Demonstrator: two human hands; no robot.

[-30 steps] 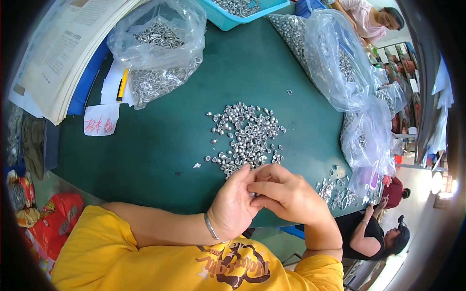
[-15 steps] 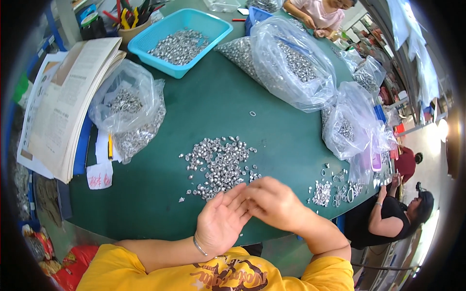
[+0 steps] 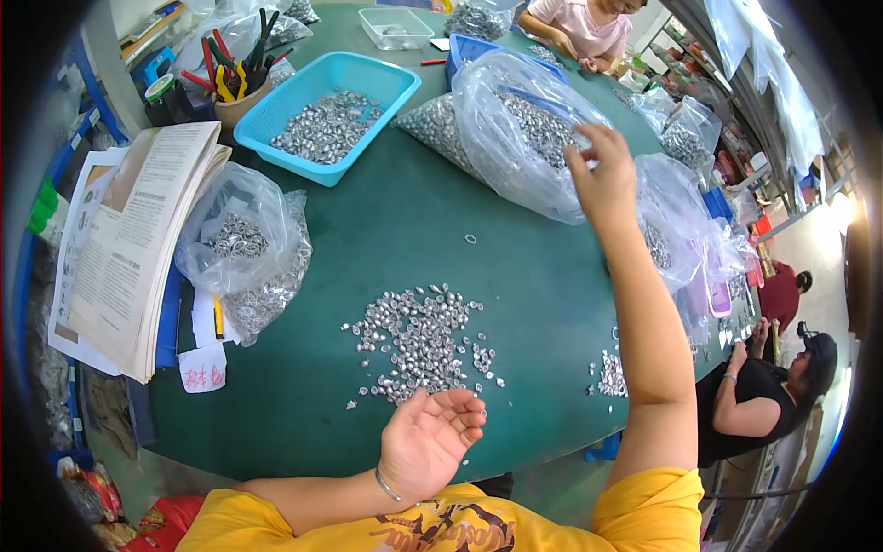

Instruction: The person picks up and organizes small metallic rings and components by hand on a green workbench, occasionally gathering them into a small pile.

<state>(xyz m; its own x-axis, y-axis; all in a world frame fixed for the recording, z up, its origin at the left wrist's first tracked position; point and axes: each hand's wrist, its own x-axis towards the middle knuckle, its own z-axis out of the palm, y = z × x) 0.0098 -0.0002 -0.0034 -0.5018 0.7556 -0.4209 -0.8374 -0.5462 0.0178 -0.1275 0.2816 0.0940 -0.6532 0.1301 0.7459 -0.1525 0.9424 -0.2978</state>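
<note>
My left hand (image 3: pixel 430 443) is palm up just below a pile of small shiny silver metal pieces (image 3: pixel 418 345) on the green table. Its fingers are loosely curled, and I see nothing lying in the palm. Reaching far forward, my right hand (image 3: pixel 602 175) is at the right side of a large clear plastic bag (image 3: pixel 478 129) filled with similar metal pieces. The thumb and fingers of that hand are curved and apart, with nothing visible between them. Whether the fingertips touch the bag's film, I cannot tell.
A turquoise basket (image 3: pixel 372 152) of metal pieces stands at the far left. Below it are another clear bag (image 3: pixel 267 294) and a stack of papers (image 3: pixel 138 248). More bags line the right side, by smaller heaps (image 3: pixel 610 375). Co-workers sit at the far end and right.
My right hand has left my left hand and moved forward and right to the large bag. The left hand stays near the pile, palm up. The view has shifted slightly.
</note>
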